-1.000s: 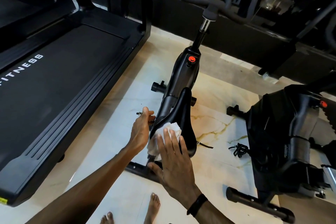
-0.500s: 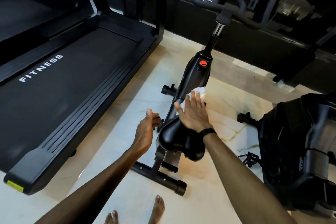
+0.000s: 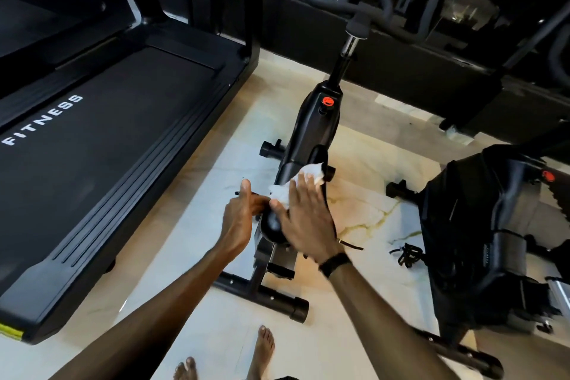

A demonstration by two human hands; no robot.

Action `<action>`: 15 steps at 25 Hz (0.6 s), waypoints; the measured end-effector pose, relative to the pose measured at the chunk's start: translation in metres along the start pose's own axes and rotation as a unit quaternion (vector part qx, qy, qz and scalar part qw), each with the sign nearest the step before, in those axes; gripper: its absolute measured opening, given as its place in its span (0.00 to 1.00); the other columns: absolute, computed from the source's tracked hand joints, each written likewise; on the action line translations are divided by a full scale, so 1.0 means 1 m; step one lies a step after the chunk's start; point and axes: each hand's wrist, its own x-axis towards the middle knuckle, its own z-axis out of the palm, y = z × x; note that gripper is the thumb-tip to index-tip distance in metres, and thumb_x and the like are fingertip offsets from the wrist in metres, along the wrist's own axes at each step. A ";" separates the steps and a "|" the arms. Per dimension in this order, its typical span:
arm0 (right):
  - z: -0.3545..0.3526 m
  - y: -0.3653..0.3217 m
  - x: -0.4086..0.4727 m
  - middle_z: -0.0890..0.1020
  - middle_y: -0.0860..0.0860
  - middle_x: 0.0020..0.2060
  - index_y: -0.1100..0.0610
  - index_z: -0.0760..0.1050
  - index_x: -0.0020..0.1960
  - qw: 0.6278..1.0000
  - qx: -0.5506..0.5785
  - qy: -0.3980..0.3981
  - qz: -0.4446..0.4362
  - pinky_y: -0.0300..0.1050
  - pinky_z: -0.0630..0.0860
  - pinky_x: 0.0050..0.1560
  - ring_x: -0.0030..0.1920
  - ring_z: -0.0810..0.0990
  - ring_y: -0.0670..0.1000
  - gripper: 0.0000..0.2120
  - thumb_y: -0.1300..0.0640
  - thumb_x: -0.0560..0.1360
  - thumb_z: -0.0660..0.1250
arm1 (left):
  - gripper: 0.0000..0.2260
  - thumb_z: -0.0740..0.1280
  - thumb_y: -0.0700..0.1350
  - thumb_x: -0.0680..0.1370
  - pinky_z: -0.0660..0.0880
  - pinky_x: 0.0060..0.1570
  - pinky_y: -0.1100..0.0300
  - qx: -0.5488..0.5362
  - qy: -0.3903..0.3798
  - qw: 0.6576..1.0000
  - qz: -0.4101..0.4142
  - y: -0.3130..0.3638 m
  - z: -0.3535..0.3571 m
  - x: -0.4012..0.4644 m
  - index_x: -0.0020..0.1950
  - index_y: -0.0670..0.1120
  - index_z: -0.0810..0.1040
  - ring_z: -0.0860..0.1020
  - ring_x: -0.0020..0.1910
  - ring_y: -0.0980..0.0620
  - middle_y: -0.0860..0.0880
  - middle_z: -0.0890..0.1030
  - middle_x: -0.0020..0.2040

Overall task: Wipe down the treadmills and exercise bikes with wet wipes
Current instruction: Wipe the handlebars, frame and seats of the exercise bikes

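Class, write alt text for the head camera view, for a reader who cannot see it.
A person's right hand presses a crumpled white wet wipe flat onto the black padded saddle of a black exercise bike, while the left hand holds the saddle's side. A black treadmill stands left.

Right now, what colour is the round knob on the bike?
Red-orange knob on the black bike, clearest in the head view.

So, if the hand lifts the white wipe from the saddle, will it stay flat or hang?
Probably hang: the wipe lies crumpled and follows the saddle curve under the right hand, so it seems limp. It looks thin, so likely light, perhaps clinging if wet.
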 end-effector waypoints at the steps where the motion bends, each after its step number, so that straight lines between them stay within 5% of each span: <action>1: 0.008 -0.008 -0.023 0.45 0.57 0.81 0.60 0.47 0.81 1.000 0.006 0.024 -0.017 0.54 0.43 0.80 0.80 0.39 0.54 0.42 0.32 0.79 0.33 | 0.32 0.44 0.60 0.83 0.74 0.49 0.64 0.001 0.000 1.000 -0.001 0.001 -0.001 0.002 0.49 0.46 0.85 0.84 0.48 0.53 0.47 0.86 0.45; 7: 0.041 -0.020 -0.099 0.49 0.56 0.81 0.60 0.48 0.81 0.996 -0.049 0.066 -0.026 0.54 0.47 0.79 0.81 0.45 0.54 0.39 0.33 0.83 0.45 | 0.35 0.43 0.60 0.84 0.65 0.47 0.68 0.014 -0.016 1.000 0.000 -0.005 -0.005 0.013 0.57 0.38 0.83 0.83 0.51 0.48 0.41 0.86 0.47; 10: 0.031 -0.014 -0.087 0.52 0.58 0.81 0.62 0.50 0.81 0.995 -0.026 0.077 0.051 0.55 0.48 0.78 0.81 0.47 0.54 0.42 0.31 0.81 0.39 | 0.34 0.45 0.59 0.84 0.71 0.49 0.68 0.004 -0.017 1.000 -0.009 -0.007 -0.004 0.010 0.55 0.37 0.83 0.84 0.48 0.50 0.44 0.86 0.45; 13: 0.010 0.002 -0.045 0.44 0.58 0.81 0.62 0.43 0.81 0.995 0.010 0.033 0.089 0.52 0.40 0.80 0.81 0.41 0.54 0.47 0.28 0.76 0.31 | 0.32 0.46 0.58 0.85 0.70 0.41 0.78 0.014 -0.023 0.999 -0.019 -0.009 -0.004 0.006 0.58 0.37 0.82 0.83 0.49 0.52 0.43 0.85 0.49; 15: -0.001 0.020 -0.008 0.43 0.58 0.81 0.61 0.40 0.81 0.994 0.046 0.002 0.102 0.52 0.39 0.79 0.81 0.42 0.54 0.46 0.28 0.77 0.37 | 0.31 0.47 0.57 0.85 0.68 0.38 0.82 0.026 -0.030 0.999 -0.022 -0.010 -0.003 0.003 0.61 0.36 0.80 0.82 0.52 0.49 0.41 0.84 0.54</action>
